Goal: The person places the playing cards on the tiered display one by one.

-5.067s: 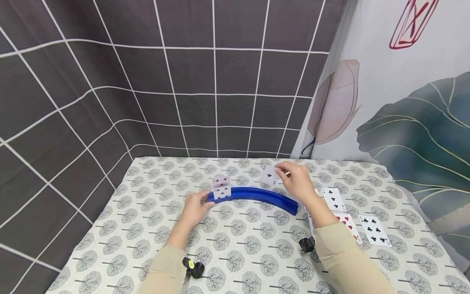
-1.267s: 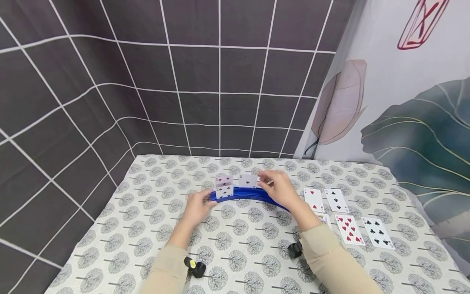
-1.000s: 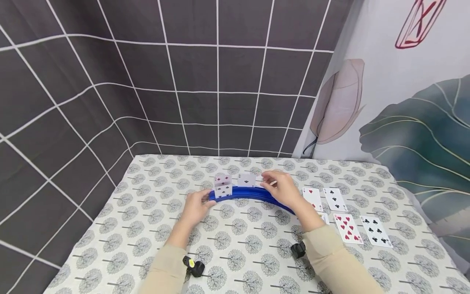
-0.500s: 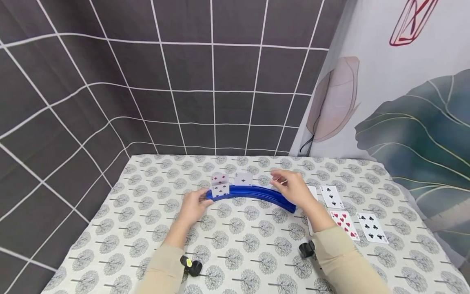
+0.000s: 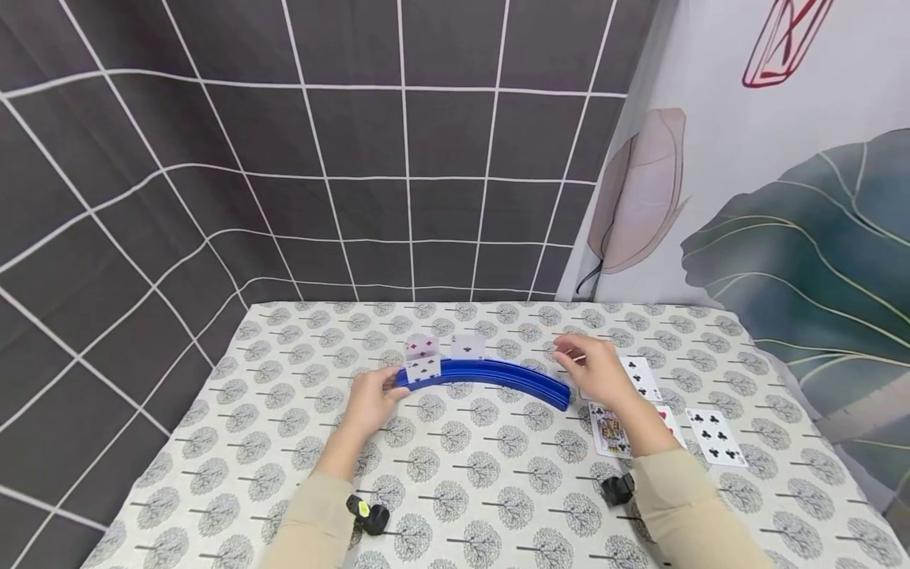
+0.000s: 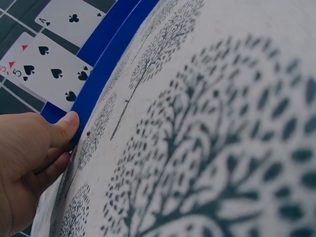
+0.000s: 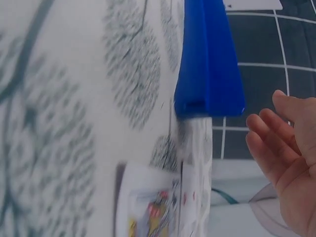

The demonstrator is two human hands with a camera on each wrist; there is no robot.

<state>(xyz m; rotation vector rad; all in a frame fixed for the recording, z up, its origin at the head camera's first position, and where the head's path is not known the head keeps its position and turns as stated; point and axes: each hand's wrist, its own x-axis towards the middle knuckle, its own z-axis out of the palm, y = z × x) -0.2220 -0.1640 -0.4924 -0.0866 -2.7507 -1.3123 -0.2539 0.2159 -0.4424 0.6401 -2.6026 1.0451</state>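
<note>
Head view lays it all out for me: a curved blue holder [image 5: 512, 376] sits toward the far side of the surface [image 5: 490, 506]. My left grip [image 5: 371, 399] pinches its left end, thumb on the near face. My right grip [image 5: 596, 367] is empty, fingers loosely bent, just off the holder's right end. The five of spades [image 5: 424, 371] stands at the left in front of a diamond card [image 5: 422, 346]; the ace of clubs [image 5: 467, 346] stands to their right, farther back.

To seat cards well here, I'd pinch the holder lightly but steadily so it can't swivel, take each card by one side edge, set its bottom square in the groove, and release only once it leans by itself.

At right lie a face card [image 5: 610, 433], the six of clubs [image 5: 716, 437] and another club card [image 5: 642, 375]. My right forearm [image 5: 643, 423] covers most of a hearts card [image 5: 671, 423]. Spades hide the diamond card's lower part, so I can't be sure of its rank. In the right wrist view the face card is blurred and cut off.
</note>
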